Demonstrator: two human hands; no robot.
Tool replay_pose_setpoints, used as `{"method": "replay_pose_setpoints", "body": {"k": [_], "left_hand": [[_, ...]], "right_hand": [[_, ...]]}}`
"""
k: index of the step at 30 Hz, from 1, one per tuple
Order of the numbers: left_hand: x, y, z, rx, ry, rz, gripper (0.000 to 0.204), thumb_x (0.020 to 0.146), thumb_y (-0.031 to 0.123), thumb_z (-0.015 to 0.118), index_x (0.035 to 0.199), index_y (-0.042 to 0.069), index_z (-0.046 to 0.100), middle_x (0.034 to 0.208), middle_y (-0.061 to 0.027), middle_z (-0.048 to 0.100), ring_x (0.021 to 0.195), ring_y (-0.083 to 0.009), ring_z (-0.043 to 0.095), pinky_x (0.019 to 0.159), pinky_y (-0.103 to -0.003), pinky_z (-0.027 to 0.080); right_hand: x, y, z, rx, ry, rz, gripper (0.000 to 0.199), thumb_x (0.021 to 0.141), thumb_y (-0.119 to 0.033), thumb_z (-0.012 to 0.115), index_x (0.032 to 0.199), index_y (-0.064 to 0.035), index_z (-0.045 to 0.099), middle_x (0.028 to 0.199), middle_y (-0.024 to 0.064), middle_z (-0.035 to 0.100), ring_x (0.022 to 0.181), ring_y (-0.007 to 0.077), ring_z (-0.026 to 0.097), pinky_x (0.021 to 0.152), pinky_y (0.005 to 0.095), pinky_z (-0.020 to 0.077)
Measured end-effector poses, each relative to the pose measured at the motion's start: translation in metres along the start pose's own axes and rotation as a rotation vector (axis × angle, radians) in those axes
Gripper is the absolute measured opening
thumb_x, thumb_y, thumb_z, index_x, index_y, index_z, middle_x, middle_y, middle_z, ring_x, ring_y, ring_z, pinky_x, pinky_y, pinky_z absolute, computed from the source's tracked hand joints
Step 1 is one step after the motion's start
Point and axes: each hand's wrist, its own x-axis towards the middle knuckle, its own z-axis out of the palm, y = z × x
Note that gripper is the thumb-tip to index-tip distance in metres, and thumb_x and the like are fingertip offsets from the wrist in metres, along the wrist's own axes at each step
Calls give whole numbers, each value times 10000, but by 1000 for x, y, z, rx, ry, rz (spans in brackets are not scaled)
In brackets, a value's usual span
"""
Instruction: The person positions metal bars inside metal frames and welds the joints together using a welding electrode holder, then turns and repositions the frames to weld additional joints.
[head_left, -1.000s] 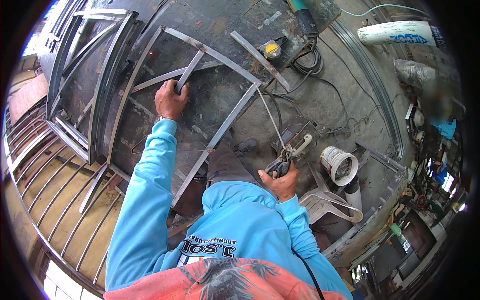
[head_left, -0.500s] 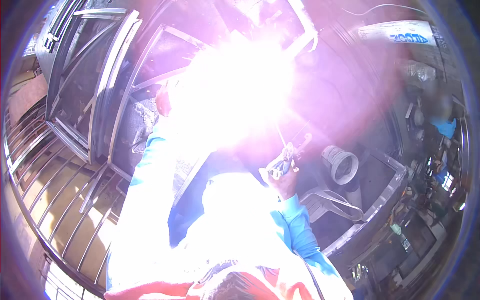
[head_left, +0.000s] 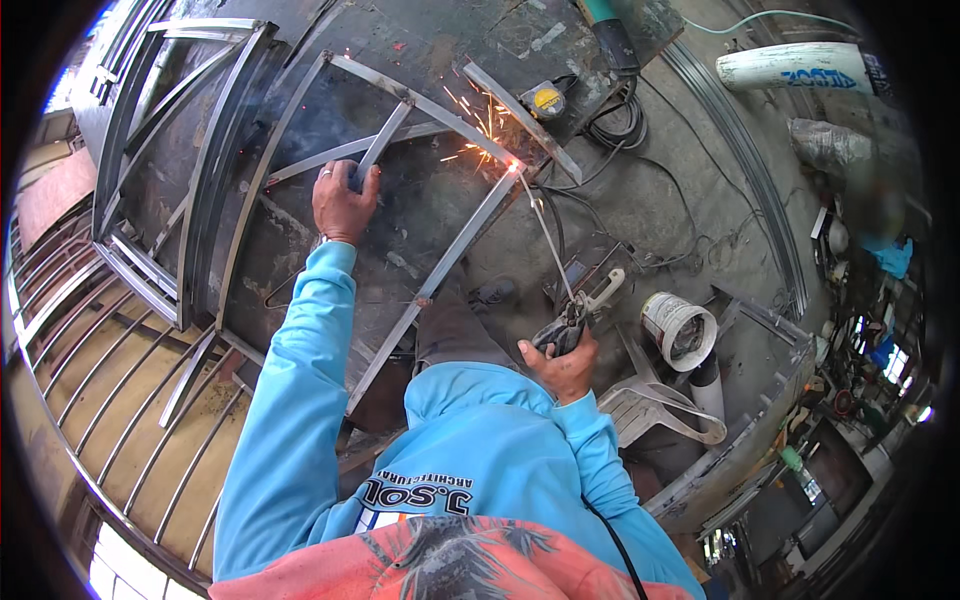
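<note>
My right hand [head_left: 566, 368] is closed round a welding electrode holder [head_left: 568, 326]. The thin welding rod [head_left: 546, 232] clamped in it runs up to a corner of a metal frame [head_left: 466, 232], where a bright spot glows and orange sparks fly up and to the left. My left hand [head_left: 343, 205], a ring on one finger, grips the lower end of a short metal strut [head_left: 386, 135] inside the frame. This frame of square tubing lies on a dark, stained metal worktop [head_left: 400, 262]. My left fingertips are partly hidden.
Beyond the corner lie a loose metal bar [head_left: 525, 122], a yellow tape measure [head_left: 548, 101] and a green-handled power tool [head_left: 610, 35] with coiled cable. Right of me stand a white bucket [head_left: 690, 338] and a plastic chair [head_left: 650, 410]. Several metal frames [head_left: 215, 150] lean at left.
The white welding glare over the middle has died down to a small glowing spot with sparks. Both hands stay in nearly the same places.
</note>
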Motion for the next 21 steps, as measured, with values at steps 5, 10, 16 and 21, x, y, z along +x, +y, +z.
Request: {"method": "replay_pose_setpoints", "body": {"k": [5,10,16,21], "left_hand": [[-2,-1,-1,-11,-11,-21,314,843,345,723,870,44,640,860,-140,642,820,-351,622,736,-451,496],[-4,-11,3,12,23,83,281,820,291,739,905,48,625,854,-147,639,826,-363,621,743,-470,495],[1,-5,3,5,46,93,277,814,277,758,794,57,590,805,-134,641,753,-356,621,677,-460,497],[1,-8,3,-38,19,51,279,829,314,736,840,56,631,834,-150,648,790,-362,629,698,-451,504]], "right_hand": [[1,4,-1,-74,-14,-18,548,622,-360,917,896,6,615,682,68,663,602,155,656,549,304,525],[1,-2,4,98,-27,67,570,638,-284,915,998,35,610,730,65,677,637,120,659,562,278,533],[4,8,0,-51,-89,75,654,613,-340,925,1049,38,616,773,63,683,634,147,673,562,295,543],[-7,33,2,36,30,-24,648,624,-333,918,1067,20,604,795,58,666,670,141,662,558,294,537]]}}
